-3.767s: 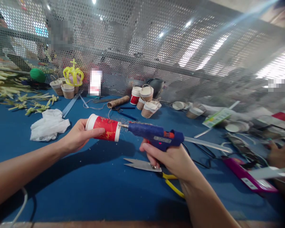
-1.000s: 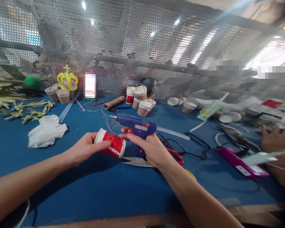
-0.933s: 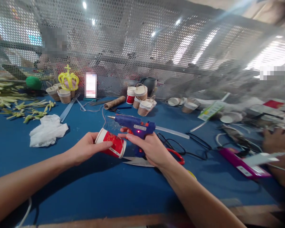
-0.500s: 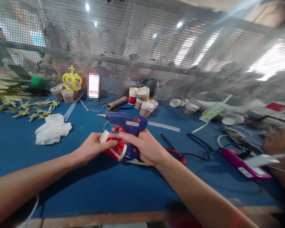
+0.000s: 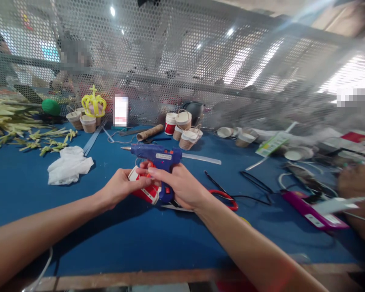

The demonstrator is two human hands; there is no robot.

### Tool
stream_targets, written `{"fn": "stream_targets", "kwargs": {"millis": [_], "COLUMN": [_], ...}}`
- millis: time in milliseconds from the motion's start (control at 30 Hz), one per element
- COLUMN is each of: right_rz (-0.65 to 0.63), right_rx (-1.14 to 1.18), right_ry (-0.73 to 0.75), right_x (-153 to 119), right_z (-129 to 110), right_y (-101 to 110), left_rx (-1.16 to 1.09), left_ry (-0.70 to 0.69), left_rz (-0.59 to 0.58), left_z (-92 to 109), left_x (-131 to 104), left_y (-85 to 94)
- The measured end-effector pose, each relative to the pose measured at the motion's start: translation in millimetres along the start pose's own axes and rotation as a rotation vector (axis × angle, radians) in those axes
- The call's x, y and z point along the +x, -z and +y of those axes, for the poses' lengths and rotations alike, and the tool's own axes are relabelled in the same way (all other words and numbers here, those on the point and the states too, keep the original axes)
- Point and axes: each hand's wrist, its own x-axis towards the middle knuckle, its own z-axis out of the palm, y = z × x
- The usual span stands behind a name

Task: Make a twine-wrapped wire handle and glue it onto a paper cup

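Tilted on its side, a red and white paper cup [image 5: 146, 193] is gripped in my left hand [image 5: 121, 185]. My right hand [image 5: 182, 182] is closed around a blue hot glue gun [image 5: 162, 155], whose metal nozzle points left, above the cup. A clear glue stick [image 5: 201, 158] sticks out of the gun's back end. The fingers of both hands meet near the orange trigger, and part of the cup is hidden behind them. Under my right hand lie scissors with red handles [image 5: 228, 200], their blades partly covered.
A crumpled white tissue [image 5: 69, 165] lies left. Behind stand twine-wrapped cups [image 5: 187, 138], a twine roll [image 5: 150, 132] and a yellow crown ornament [image 5: 93, 104] before a perforated metal screen [image 5: 158, 61]. At right are a purple power strip [image 5: 313, 211] and another person's hand [image 5: 355, 182].
My right hand and the glue gun have shifted slightly left, bringing the gun further over the cup. My left hand keeps its hold on the cup, almost in the same place.
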Motion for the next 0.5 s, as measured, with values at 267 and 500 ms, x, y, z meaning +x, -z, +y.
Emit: {"fn": "stream_targets", "kwargs": {"millis": [267,500], "right_rz": [0.033,0.152], "right_rx": [-0.010,-0.368], "right_ry": [0.016,0.132], "right_x": [5.2,-15.6], "right_z": [-2.2,-10.3], "right_y": [2.5,29.3], "left_rx": [0.008,-0.103], "left_ry": [0.020,0.002], "left_rz": [0.022,0.126], "left_z": [-0.6,10.1], "left_x": [0.4,2.9], "left_y": [4.8,11.7]}}
